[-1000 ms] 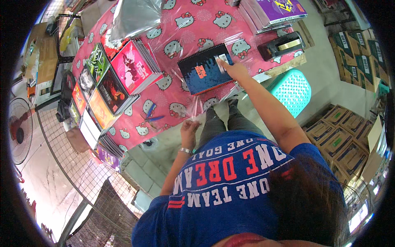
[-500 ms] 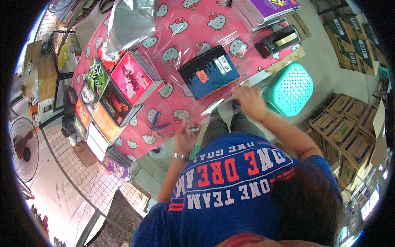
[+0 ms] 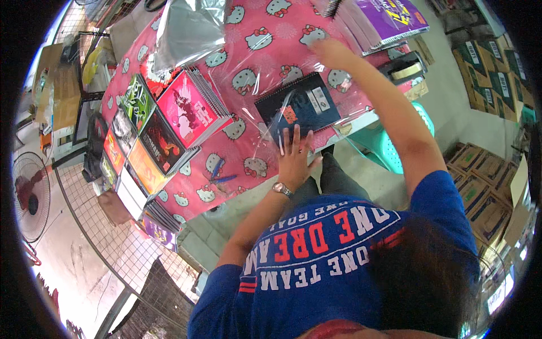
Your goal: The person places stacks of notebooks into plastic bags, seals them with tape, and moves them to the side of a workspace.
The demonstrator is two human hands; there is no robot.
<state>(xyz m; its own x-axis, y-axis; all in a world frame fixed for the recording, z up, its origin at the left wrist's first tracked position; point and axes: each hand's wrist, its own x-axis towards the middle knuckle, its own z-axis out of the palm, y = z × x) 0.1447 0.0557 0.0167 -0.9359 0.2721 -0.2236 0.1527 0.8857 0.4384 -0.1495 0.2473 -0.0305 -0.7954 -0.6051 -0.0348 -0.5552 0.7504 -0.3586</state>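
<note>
A dark blue spiral notebook (image 3: 299,108) lies on the pink patterned table cover (image 3: 248,152), with shiny clear plastic on and around it. My left hand (image 3: 294,158) rests flat with fingers spread over the notebook's near edge. Beyond the notebook's far right corner, my right hand (image 3: 333,55) reaches low over the cover. Its fingers are too indistinct to show whether they hold anything. To the left of the notebook lies a small blue tool with two arms (image 3: 217,174).
Spiral notebooks (image 3: 183,104) in several colours are stacked at the left, beside a silvery clear plastic sheet (image 3: 189,34). Purple notebooks (image 3: 389,22) and a black tape dispenser (image 3: 403,69) stand at the right. A turquoise stool (image 3: 389,147) is by the table edge; cartons (image 3: 480,186) lie farther right.
My left hand has moved up from the table's near edge onto the notebook. My right hand has gone from the notebook's near right corner to beyond its far side.
</note>
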